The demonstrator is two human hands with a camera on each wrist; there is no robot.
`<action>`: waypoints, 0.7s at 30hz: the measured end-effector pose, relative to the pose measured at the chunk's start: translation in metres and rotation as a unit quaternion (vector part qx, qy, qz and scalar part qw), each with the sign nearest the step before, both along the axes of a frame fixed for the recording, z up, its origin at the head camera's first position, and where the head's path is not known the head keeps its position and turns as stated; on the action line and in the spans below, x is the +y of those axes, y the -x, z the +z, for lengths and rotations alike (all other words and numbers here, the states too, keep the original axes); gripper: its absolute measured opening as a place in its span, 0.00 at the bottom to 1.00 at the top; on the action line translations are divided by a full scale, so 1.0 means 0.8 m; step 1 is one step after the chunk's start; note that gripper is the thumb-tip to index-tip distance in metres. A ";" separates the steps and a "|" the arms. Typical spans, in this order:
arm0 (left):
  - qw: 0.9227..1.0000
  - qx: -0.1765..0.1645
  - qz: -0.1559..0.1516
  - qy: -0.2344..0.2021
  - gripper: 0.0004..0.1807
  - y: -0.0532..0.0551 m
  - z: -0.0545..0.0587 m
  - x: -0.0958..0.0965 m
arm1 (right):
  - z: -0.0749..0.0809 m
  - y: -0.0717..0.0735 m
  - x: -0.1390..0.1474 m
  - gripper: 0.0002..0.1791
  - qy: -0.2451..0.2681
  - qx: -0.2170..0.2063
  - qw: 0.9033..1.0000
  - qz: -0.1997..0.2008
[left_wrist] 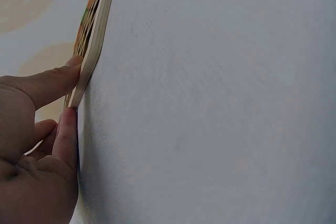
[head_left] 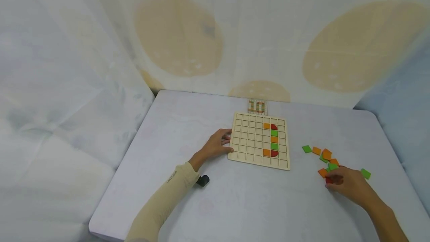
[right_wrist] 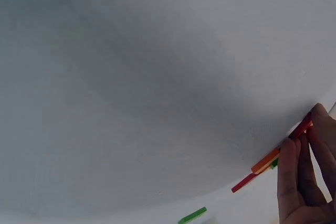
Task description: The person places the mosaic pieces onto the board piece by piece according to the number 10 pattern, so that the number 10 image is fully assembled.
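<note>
A square wooden grid board (head_left: 248,141) lies in the middle of the table. In its right-hand columns sit green and orange square tiles and red rounded tiles (head_left: 274,154). My left hand (head_left: 214,145) holds the board's left edge near the front corner; the left wrist view shows fingertips (left_wrist: 76,62) on the rim. To the right of the board, my right hand (head_left: 351,185) pinches a red tile (right_wrist: 301,127) between thumb and finger. That hand is at the near end of a loose pile of tiles, where an orange tile (head_left: 322,173) lies close by its fingertips and others are partly covered.
Several loose green and orange tiles (head_left: 316,151) trail away from the right hand, and one green tile (head_left: 365,174) lies right of it. A small pattern card (head_left: 257,106) is behind the board. Beside the left wrist is a small black object (head_left: 203,180). Printed curtains (head_left: 262,47) surround the table.
</note>
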State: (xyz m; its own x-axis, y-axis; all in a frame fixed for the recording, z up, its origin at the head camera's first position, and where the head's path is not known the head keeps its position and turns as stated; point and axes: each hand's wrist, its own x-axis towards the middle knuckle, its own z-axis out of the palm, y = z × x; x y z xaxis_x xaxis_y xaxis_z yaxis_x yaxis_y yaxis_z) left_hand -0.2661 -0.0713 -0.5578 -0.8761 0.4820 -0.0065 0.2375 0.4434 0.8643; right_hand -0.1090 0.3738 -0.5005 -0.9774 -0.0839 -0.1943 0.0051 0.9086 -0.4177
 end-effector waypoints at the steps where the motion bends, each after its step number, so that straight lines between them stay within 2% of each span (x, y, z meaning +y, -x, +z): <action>1: 1.000 -0.001 -0.001 -0.001 0.46 -0.001 0.001 0.000 | 0.000 0.001 -0.001 0.21 -0.002 0.000 1.000 -0.001; 8: 1.000 -0.002 -0.003 -0.007 0.46 -0.002 0.003 -0.001 | 0.001 0.003 -0.003 0.24 -0.011 -0.004 1.000 0.004; 15: 1.000 -0.006 -0.010 -0.021 0.46 -0.001 0.003 -0.001 | 0.002 0.004 -0.004 0.19 0.000 -0.014 1.000 0.011; 21: 1.000 -0.007 -0.011 -0.021 0.46 -0.001 0.001 -0.002 | 0.009 0.019 -0.028 0.16 0.018 0.025 0.999 0.029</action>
State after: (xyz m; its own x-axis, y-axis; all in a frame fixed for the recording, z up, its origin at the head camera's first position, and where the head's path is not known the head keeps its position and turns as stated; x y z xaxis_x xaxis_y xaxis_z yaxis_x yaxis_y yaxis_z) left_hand -0.2649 -0.0730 -0.5568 -0.8649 0.5020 0.0023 0.2349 0.4005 0.8857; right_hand -0.1243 0.3513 -0.4934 -0.9790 -0.1475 -0.1408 -0.0699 0.8914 -0.4478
